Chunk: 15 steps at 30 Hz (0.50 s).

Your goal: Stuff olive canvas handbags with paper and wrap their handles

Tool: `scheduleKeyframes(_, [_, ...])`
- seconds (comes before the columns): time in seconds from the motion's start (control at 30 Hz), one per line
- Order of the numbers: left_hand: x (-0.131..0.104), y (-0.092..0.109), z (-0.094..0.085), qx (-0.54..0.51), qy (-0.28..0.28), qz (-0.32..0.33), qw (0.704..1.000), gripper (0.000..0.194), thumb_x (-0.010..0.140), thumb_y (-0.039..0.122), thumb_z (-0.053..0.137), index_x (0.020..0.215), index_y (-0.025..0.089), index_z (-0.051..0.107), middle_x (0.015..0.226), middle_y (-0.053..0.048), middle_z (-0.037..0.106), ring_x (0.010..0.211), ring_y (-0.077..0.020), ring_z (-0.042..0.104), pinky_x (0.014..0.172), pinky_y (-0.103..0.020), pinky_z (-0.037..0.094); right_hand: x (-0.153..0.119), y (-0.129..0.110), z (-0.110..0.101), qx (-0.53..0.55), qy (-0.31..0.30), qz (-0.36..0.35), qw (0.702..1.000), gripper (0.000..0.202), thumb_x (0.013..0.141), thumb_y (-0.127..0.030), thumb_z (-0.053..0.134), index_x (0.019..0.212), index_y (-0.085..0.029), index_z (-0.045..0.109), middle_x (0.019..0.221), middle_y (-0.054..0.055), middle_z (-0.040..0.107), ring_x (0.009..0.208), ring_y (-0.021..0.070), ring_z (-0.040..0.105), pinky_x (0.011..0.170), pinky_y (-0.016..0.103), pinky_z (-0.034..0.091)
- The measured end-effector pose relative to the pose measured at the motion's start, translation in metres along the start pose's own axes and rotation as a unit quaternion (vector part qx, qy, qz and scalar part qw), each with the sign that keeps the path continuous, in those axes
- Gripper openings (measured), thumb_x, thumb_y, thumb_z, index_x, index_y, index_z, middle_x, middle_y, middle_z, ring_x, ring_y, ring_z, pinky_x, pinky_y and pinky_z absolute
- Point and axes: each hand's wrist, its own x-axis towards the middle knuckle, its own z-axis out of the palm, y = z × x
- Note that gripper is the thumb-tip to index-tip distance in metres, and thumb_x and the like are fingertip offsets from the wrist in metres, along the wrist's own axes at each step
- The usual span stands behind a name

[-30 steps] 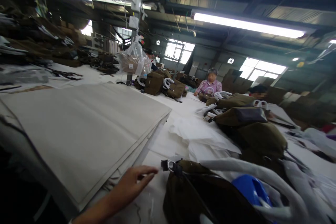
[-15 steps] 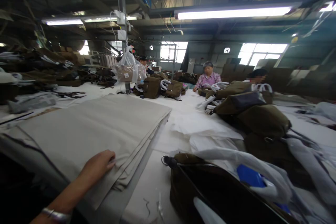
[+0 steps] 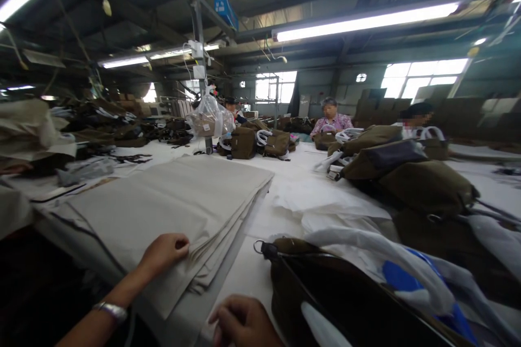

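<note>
A stack of pale grey fabric sheets (image 3: 163, 200) lies on the table at my left. My left hand (image 3: 166, 252), with a silver band at the wrist, rests at its near right edge. Its fingers are curled and pinched at the edge of the upper sheet. Low in the middle is my right hand (image 3: 244, 320), fingers bent inward; what they hold, if anything, is hidden. Just right of it lies a dark olive bag (image 3: 293, 287), its zipped mouth gaping, with white-wrapped handles (image 3: 378, 244) and something blue (image 3: 401, 276) beside it.
More olive bags (image 3: 423, 190) are piled at the right, others (image 3: 244, 143) by the metal post (image 3: 199, 38). A clear plastic bag (image 3: 211, 114) hangs there. Co-workers (image 3: 331, 119) sit across the table. At the far left edge another person's hand (image 3: 16, 168) is under tan fabric (image 3: 32, 124).
My right hand has come into view at the bottom, beside the open bag. My left hand stays at the stack's edge. The view has swung slightly left, showing tan fabric and another person's hand.
</note>
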Motion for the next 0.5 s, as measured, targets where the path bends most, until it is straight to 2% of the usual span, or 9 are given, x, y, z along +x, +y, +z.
scheduleKeyframes(0.07, [0.004, -0.004, -0.001, -0.029, -0.007, 0.007, 1.0, 0.026, 0.082, 0.034, 0.054, 0.083, 0.021, 0.077, 0.085, -0.003, 0.08, 0.083, -0.022, 0.072, 0.072, -0.026, 0.045, 0.033, -0.006, 0.013, 0.092, -0.023, -0.046, 0.994, 0.039, 0.081, -0.061, 0.072, 0.08, -0.022, 0.075, 0.06, 0.001, 0.067, 0.054, 0.0156, 0.059, 0.058, 0.029, 0.05])
scheduleKeyframes(0.23, [0.008, -0.013, 0.0, -0.089, 0.0, 0.023, 0.996, 0.03, 0.079, 0.041, 0.05, 0.076, 0.02, 0.071, 0.077, -0.003, 0.077, 0.077, -0.0231, 0.072, 0.07, -0.027, 0.048, 0.096, -0.005, 0.021, 0.158, 0.013, -0.061, 0.985, 0.068, 0.061, -0.079, 0.075, 0.082, -0.014, 0.072, 0.061, 0.003, 0.069, 0.047, 0.012, 0.057, 0.049, 0.023, 0.044])
scheduleKeyframes(0.37, [0.005, -0.021, -0.001, -0.122, 0.061, 0.019, 0.99, 0.037, 0.086, 0.052, 0.041, 0.083, 0.022, 0.063, 0.086, -0.005, 0.074, 0.087, -0.0251, 0.07, 0.08, -0.03, 0.05, 0.115, 0.013, 0.009, 0.22, 0.042, -0.04, 0.974, 0.079, 0.049, -0.082, 0.08, 0.084, -0.012, 0.07, 0.069, 0.006, 0.071, 0.051, 0.0122, 0.061, 0.052, 0.024, 0.049])
scheduleKeyframes(0.5, [0.004, -0.022, -0.005, -0.136, 0.115, -0.001, 0.984, 0.038, 0.092, 0.056, 0.036, 0.093, 0.024, 0.057, 0.095, -0.007, 0.072, 0.095, -0.0282, 0.067, 0.087, -0.036, 0.047, 0.116, 0.021, -0.002, 0.295, 0.041, 0.003, 0.955, 0.087, 0.053, -0.083, 0.078, 0.104, -0.013, 0.068, 0.09, 0.011, 0.075, 0.072, 0.018, 0.071, 0.065, 0.029, 0.056])
